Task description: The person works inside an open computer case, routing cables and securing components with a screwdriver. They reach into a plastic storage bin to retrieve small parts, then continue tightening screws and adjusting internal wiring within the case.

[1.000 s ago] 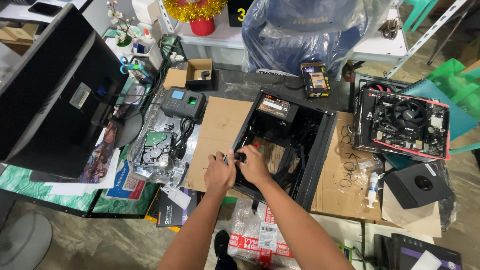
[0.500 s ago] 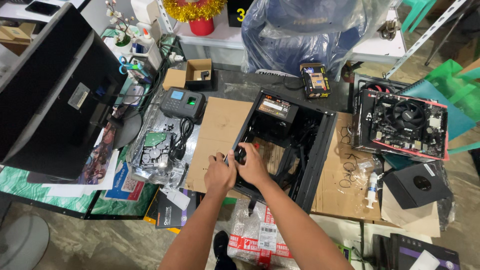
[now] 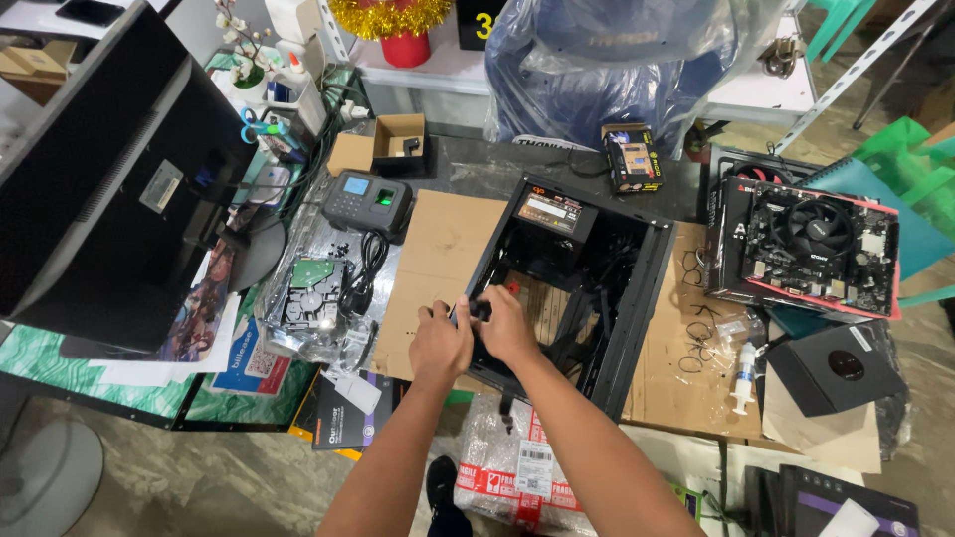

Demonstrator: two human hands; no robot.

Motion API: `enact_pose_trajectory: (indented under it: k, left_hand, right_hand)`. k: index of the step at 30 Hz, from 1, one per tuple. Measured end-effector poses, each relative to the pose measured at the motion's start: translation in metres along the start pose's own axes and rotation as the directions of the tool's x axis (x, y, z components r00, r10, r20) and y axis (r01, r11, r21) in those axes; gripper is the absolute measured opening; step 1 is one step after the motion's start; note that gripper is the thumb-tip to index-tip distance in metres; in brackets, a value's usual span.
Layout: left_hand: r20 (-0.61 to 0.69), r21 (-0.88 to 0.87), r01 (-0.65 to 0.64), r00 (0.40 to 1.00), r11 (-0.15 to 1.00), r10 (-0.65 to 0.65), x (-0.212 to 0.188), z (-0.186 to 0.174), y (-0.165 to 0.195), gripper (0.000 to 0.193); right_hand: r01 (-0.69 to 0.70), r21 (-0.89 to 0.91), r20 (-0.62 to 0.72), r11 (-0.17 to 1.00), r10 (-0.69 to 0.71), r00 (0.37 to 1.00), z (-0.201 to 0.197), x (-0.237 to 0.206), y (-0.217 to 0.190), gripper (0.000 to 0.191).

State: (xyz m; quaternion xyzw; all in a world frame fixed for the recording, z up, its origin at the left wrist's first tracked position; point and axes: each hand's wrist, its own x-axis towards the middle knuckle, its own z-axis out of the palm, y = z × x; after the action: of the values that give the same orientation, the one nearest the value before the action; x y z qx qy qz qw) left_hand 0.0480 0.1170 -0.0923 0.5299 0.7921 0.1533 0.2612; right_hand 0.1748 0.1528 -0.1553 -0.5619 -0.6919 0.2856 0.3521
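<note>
Both hands [image 3: 476, 333] stay at the black computer case [image 3: 637, 298] rim, fingers touching it

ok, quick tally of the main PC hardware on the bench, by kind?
Open black computer case: 1
Power supply inside the case: 1
Motherboard with cooler fan: 1
Black monitor: 1
Bare hard drive: 1
Total: 5

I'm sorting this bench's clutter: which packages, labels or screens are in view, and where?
Monitor: far left, black, seen from behind, grey sticker.
Fingerprint terminal: left of the computer case, dark grey, small blue screen.
Small box: behind the case, black and yellow.
Bubble-wrap parcel: near edge, red-and-white labels.
</note>
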Motion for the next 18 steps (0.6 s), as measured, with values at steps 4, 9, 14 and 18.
enact_pose_trajectory:
  k: [4,9,14,18]
  left_hand:
    - [0.011,0.015,-0.002,1.000,1.000,0.002,0.001,0.001,0.000,0.067]
    - [0.003,0.011,-0.004,1.000,1.000,0.004,0.001,0.002,-0.001,0.067]
    - [0.012,-0.001,-0.006,1.000,1.000,0.006,-0.002,0.001,0.001,0.066]
    - [0.023,0.004,0.013,1.000,1.000,-0.013,0.001,0.001,0.001,0.065]
  right_hand:
    - [0.130,0.139,-0.136,0.982,-0.111,0.984,-0.003,0.000,-0.005,0.049]
    - [0.024,0.061,0.033,0.998,-0.026,0.999,-0.010,-0.002,-0.014,0.032]
    - [-0.011,-0.049,0.059,0.999,0.014,0.998,-0.019,-0.008,-0.023,0.037]
    - [0.130,0.036,0.042,0.991,-0.132,0.990,-0.021,-0.008,-0.022,0.038]
